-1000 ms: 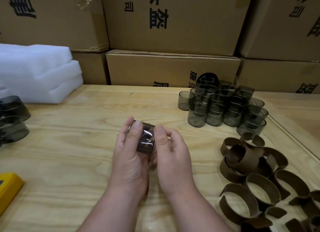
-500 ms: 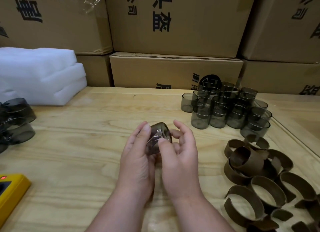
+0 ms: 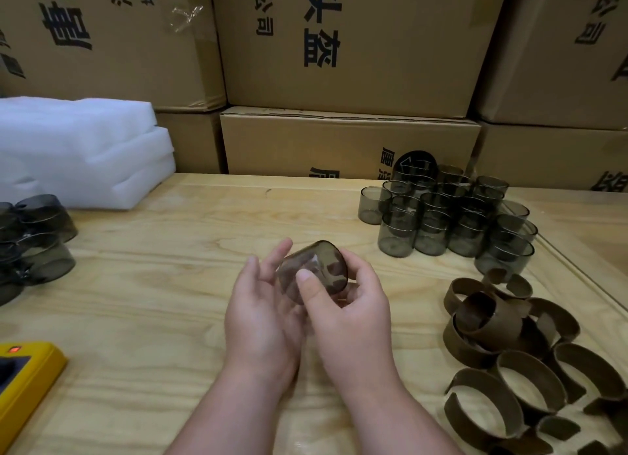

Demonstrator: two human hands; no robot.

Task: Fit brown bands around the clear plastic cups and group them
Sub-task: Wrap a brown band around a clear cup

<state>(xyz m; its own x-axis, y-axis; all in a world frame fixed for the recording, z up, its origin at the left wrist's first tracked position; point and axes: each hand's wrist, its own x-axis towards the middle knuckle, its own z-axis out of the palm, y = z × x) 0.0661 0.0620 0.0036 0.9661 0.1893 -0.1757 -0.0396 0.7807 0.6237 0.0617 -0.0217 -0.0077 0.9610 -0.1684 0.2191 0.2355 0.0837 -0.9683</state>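
1. Stacked cardboard boxes (image 3: 346, 43) printed with black characters fill the whole back of the view.
2. The pale wooden bench (image 3: 170, 284) runs in front of them and carries everything else.
3. White foam sheets (image 3: 78, 149) lie piled at the bench's far left corner.
4. A heap of open brown bands (image 3: 509, 352) sprawls along the right side, many overlapping.
5. A cluster of smoky clear plastic cups (image 3: 452, 213) stands upright behind the bands, some stacked two high.
6. More cups lying on their sides (image 3: 34, 244) sit at the left edge.
7. A yellow device (image 3: 23, 373) with a lit red spot rests at the near left.
8. The left hand (image 3: 261, 315) is loosely spread, its fingers resting against one held cup (image 3: 314, 267).
9. The right hand (image 3: 353, 315) grips that cup, thumb across its side; it is tilted, lifted above the bench's middle.
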